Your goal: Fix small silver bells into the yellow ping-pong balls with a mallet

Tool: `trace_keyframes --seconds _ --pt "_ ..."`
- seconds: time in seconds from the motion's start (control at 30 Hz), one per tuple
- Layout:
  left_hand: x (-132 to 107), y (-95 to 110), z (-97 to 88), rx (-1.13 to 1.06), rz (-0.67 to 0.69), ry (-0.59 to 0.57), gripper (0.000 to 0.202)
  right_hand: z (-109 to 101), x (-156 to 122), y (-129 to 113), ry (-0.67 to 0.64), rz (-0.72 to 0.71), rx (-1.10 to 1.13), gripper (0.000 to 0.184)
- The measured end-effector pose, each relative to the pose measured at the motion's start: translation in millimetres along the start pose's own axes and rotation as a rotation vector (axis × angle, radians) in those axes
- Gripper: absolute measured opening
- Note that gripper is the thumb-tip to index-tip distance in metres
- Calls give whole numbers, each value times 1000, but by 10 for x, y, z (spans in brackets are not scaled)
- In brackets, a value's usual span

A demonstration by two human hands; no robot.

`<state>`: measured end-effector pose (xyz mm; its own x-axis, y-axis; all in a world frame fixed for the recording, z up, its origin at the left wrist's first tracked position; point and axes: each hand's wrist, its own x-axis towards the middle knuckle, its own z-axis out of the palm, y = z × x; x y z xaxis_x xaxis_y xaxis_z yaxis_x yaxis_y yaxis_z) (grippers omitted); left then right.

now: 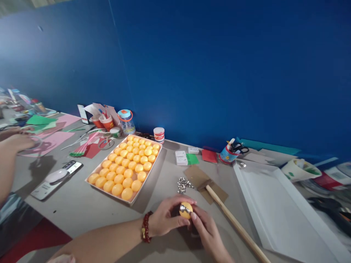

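Observation:
Both my hands meet low in the middle of the head view around one orange ball (186,211). My left hand (167,217), with a red bead bracelet on its wrist, wraps its fingers round the ball. My right hand (205,228) pinches the ball from the right. A small silver metal piece (184,209) sits on the ball's top between my fingertips. A heap of the same silver pieces (183,184) lies on the grey table just beyond my hands. A white tray (90,175) filled with several rows of orange balls (128,164) stands to the left.
A wooden stick (236,224) lies diagonally on brown cardboard (197,176) to my right. A large white tray (276,208) fills the right side. Cups, jars, a glue pot (159,134) and scissors line the blue wall. Another person's hands (16,140) and a phone (56,179) are at left.

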<state>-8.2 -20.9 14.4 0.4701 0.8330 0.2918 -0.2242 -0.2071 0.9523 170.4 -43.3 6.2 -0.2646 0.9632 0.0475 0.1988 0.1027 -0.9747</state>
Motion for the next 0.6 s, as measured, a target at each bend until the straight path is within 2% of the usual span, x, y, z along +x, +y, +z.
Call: trace_keyframes --seconds 0.07,0.2,0.27,0.37,0.5,0.6 --pt "-19 -33 1 -135 -86 118 41 -46 23 2 18 -36 -86 47" --pt "5 -65 -33 -213 -122 440 35 -196 87 56 173 -76 -318 34" --pt "31 -65 -53 -193 -132 504 35 -253 110 88 220 -132 -425 27" --pt "52 -63 -62 -164 -130 506 34 -261 126 107 185 -229 -555 23" --pt "35 -58 -42 -162 -116 445 33 -181 127 106 -5 -338 -698 48" --pt "10 -47 -29 -168 -114 406 30 -134 121 122 -90 -313 -787 60"
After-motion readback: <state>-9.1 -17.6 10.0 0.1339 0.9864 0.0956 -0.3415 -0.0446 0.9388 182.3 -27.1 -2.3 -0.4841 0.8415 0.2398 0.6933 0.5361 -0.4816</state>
